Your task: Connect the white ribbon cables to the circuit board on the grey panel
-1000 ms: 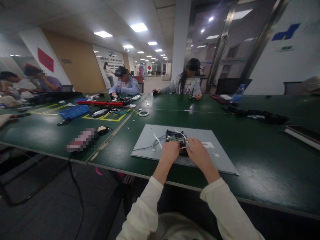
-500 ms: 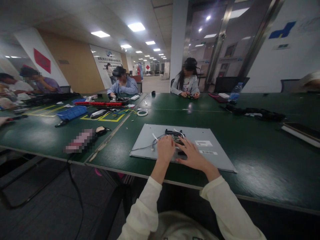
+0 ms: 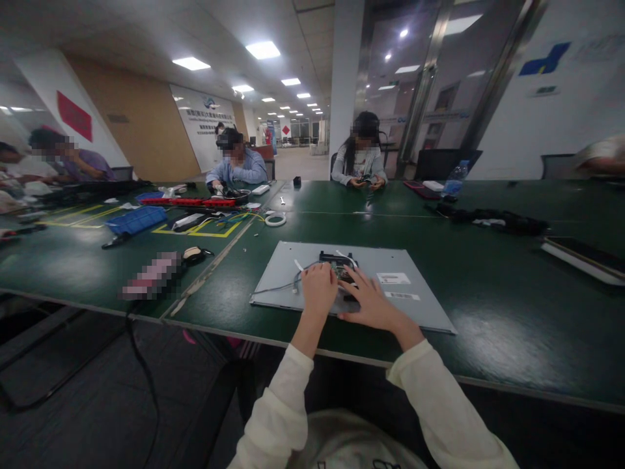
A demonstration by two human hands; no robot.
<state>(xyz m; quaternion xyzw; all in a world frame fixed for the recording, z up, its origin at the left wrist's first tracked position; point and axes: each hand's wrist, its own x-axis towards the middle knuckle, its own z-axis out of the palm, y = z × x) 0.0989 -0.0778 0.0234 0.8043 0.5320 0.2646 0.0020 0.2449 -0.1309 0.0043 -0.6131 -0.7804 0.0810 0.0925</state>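
Note:
A flat grey panel (image 3: pixel 420 303), like the back of a screen, lies on the green table in front of me. At its middle sits a small green circuit board (image 3: pixel 340 268) beside a black bracket (image 3: pixel 333 255). My left hand (image 3: pixel 319 288) is closed at the board's left side, its fingers curled down; whatever they pinch is hidden. My right hand (image 3: pixel 370 303) is spread over the board's right side, fingertips at or near it. A grey cable (image 3: pixel 278 287) runs left across the panel, and a white strip (image 3: pixel 299 265) sticks up by my left hand.
A blurred pink item (image 3: pixel 152 276) lies to the left, with a blue bin (image 3: pixel 135 220) and a white tape roll (image 3: pixel 275 220) farther back. A white-edged dark device (image 3: pixel 583 260) and a bottle (image 3: pixel 455 180) are on the right. Co-workers sit across the table.
The whole view has shifted slightly. My hands stay in nearly the same place on the board, and a little more of its green surface shows between them.

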